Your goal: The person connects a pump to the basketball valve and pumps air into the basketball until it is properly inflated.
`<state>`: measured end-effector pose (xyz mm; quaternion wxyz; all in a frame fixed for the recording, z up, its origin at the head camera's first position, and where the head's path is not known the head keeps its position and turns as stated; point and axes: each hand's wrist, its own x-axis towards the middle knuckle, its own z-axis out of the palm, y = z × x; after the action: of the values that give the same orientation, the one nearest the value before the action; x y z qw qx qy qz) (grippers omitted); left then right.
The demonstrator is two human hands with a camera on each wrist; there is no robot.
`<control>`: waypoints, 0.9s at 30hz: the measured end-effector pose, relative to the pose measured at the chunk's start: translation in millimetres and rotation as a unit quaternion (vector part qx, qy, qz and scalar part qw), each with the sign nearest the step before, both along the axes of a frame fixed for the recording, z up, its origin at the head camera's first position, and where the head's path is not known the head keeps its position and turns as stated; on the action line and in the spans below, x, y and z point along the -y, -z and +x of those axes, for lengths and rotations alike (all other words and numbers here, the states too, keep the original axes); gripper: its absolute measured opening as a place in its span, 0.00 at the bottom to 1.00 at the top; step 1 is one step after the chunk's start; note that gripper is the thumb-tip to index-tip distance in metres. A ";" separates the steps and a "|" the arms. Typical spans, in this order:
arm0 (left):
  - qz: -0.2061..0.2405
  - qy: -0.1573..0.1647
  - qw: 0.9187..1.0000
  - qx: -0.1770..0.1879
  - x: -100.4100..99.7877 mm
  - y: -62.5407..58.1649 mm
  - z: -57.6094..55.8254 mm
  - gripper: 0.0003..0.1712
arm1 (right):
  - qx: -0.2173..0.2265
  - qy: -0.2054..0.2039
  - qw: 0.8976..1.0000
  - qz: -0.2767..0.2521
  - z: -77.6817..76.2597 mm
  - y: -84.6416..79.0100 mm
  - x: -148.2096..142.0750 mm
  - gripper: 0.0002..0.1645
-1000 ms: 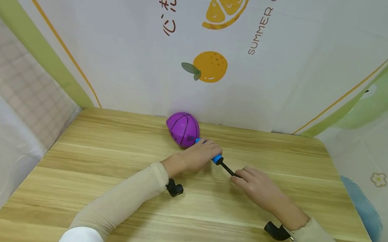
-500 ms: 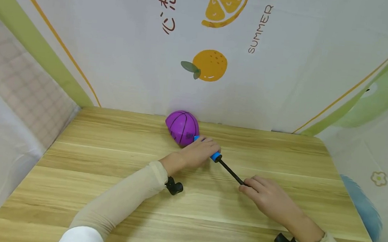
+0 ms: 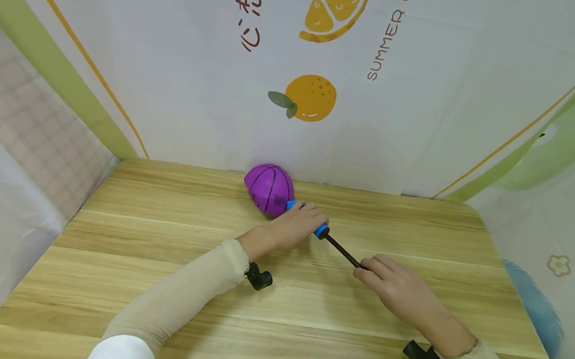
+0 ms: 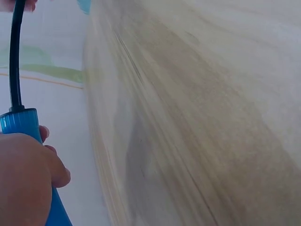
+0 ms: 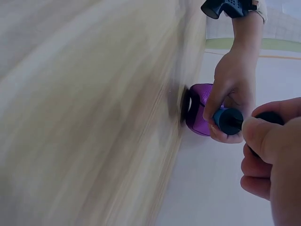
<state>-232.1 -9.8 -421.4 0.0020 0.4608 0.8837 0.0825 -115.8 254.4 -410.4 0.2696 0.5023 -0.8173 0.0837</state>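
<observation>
A purple ball (image 3: 269, 188) with black basketball lines, partly caved in, lies near the back of the table. My left hand (image 3: 293, 225) grips the blue barrel of a hand pump (image 3: 321, 231), whose far end meets the ball's right side. In the left wrist view the fingers wrap round the blue barrel (image 4: 23, 123). The black rod (image 3: 343, 250) sticks out of the barrel toward the lower right. My right hand (image 3: 398, 286) holds the rod's outer end; in the right wrist view a black handle (image 5: 270, 117) shows inside its curled fingers. The joint between pump and ball is hidden.
The wood-grain table (image 3: 178, 318) spreads under both arms. Behind it hangs a white cloth (image 3: 192, 97) printed with oranges and lettering. A black wrist camera mount (image 3: 259, 278) sits by the left wrist, another mount (image 3: 423, 355) by the right.
My right hand has drawn the pump rod outward to the lower right, then eased back slightly, so more rod shows than a second ago. The left hand and the ball have barely shifted.
</observation>
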 end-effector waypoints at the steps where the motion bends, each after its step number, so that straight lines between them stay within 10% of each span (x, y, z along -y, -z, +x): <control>1: -0.002 -0.002 1.000 -0.001 -0.1 -0.3 -0.2 0.20 | 0.003 0.001 1.000 0.002 -2.4 -0.5 1.7 0.28; 7: -0.006 -0.011 1.000 -0.002 -0.9 -3.2 1.8 0.17 | 0.012 0.004 1.000 0.023 -17.8 0.2 13.6 0.30; 12: -0.005 -0.013 1.000 0.003 -0.9 -4.4 3.4 0.16 | 0.021 0.010 0.999 0.036 -30.5 3.9 25.1 0.07; 27: 0.003 -0.002 1.000 0.001 2.3 -3.6 0.8 0.19 | 0.010 0.019 0.998 0.056 -53.4 5.1 47.9 0.17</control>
<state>-231.3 -12.1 -417.8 0.0010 0.4589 0.8843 0.0859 -169.1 206.5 -415.5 0.2344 0.4998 -0.8329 0.0381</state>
